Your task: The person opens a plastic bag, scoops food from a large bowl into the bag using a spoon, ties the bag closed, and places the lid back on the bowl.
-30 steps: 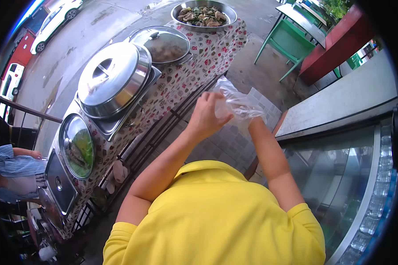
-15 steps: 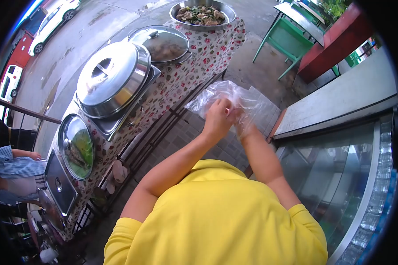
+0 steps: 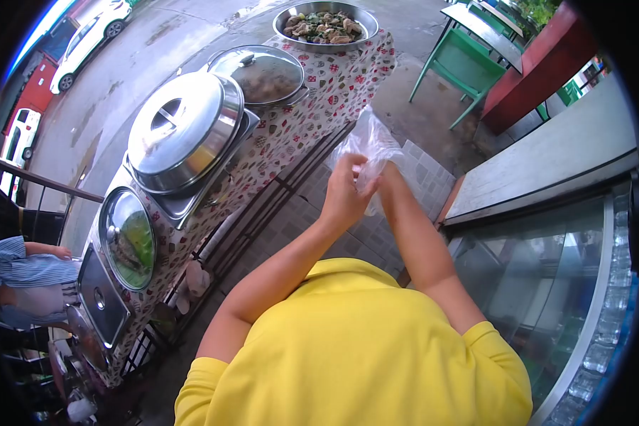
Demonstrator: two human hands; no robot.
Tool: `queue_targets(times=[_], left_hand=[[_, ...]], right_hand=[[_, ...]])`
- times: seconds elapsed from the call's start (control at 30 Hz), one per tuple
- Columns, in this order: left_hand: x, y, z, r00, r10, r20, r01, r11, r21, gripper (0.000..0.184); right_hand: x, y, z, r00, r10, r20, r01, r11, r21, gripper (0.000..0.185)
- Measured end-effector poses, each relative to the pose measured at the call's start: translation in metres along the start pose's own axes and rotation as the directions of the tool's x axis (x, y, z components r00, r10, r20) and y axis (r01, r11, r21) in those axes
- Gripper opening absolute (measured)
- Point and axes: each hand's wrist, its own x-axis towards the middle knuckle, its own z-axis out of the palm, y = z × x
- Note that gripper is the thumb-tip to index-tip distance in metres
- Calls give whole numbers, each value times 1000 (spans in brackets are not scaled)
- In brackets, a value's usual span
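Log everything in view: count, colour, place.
Plastic bag or glove: 1, clear, centre
Domed lid: 1, silver, upper left
Lidded pans: 2+, silver, left
Flat lid: 1, silver, lower left
Food bowl: 1, silver, top centre
Tablecloth: 1, patterned, left
Chairs: 2+, green, upper right
Small table: 1+, white, upper right
Pillar: 1, red, upper right
Vehicles: 2+, white, upper left
Glass case: 1, clear, right
Person: 1, striped blue, left edge
Shirt: 1, yellow, bottom centre
Left hand: 1, bare, touching plastic
Right hand: 1, veiled, centre
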Motion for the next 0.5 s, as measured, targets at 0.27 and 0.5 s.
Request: queue_targets(times=[0.27, 0.5], left_hand=[[-16, 33, -15, 922, 349, 170, -378, 907, 185, 30], [3, -20, 16, 882, 211, 423, -383, 842, 380, 16]], right_hand=[[-14, 12, 15, 992, 80, 99, -65, 987, -150, 33], [-25, 44, 22, 945, 219, 243, -118, 920, -373, 32]])
